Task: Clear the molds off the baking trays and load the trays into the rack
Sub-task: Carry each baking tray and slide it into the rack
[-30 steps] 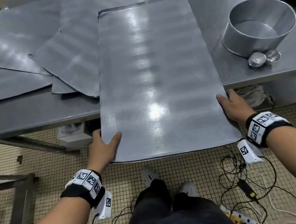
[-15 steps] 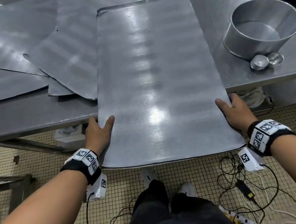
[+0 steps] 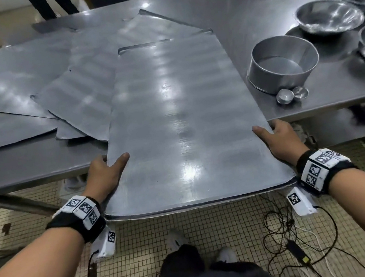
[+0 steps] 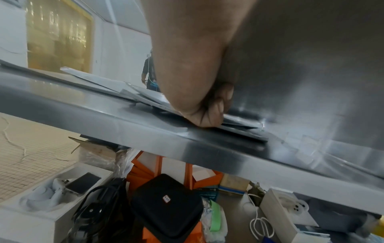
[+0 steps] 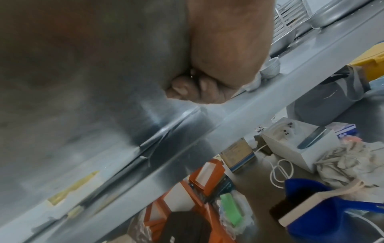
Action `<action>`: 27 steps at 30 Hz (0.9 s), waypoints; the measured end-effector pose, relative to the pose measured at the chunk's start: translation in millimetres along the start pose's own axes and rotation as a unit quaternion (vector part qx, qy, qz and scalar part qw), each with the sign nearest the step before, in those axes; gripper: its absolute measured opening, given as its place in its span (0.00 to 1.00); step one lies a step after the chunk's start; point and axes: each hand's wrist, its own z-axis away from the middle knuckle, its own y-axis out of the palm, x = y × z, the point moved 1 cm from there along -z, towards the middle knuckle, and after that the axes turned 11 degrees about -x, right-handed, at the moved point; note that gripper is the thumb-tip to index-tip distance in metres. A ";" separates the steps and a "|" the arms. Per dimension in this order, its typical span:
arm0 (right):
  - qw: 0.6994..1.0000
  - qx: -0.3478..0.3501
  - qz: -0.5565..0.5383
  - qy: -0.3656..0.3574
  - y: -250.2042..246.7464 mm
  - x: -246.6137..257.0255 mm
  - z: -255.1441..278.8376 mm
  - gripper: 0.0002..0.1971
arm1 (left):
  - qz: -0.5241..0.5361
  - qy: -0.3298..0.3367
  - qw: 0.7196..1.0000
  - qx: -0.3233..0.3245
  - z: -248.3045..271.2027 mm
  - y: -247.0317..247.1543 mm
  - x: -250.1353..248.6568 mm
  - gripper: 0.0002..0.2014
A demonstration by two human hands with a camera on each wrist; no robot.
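Note:
A long flat metal baking tray (image 3: pixel 181 124) juts out over the table's front edge, its near end tilted up toward me. My left hand (image 3: pixel 108 170) grips its left side, thumb on top and fingers (image 4: pixel 209 113) curled underneath. My right hand (image 3: pixel 276 138) grips the right side the same way, fingers (image 5: pixel 187 89) folded under the tray (image 5: pixel 83 82). Several more trays (image 3: pixel 33 82) lie overlapped on the left of the table. A round ring mold (image 3: pixel 283 66) and two tiny molds (image 3: pixel 292 95) stand to the right of the held tray.
Steel bowls (image 3: pixel 329 16) sit at the table's far right. The steel table (image 3: pixel 27 166) has boxes, a black case (image 4: pixel 168 207) and bags on the shelf and floor beneath. Cables (image 3: pixel 293 240) trail over the tiled floor near my feet.
Both hands have pulled the tray farther off the table toward me, so more of it overhangs the edge. My view has lifted, showing more of the table.

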 end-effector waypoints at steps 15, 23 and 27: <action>0.996 -0.004 -0.030 -0.085 -12.2 87.5 -14.6 0.16 | 0.085 0.061 0.991 -0.087 -6.3 -51.7 -17.1 0.23; 0.983 0.040 -0.060 -0.169 53.3 197.3 -36.5 0.22 | 0.115 0.072 0.974 -0.180 -37.4 -150.8 -31.0 0.20; 0.970 0.064 -0.091 -0.215 102.4 262.0 -40.8 0.23 | 0.153 0.073 0.959 -0.228 -52.9 -214.1 -27.6 0.18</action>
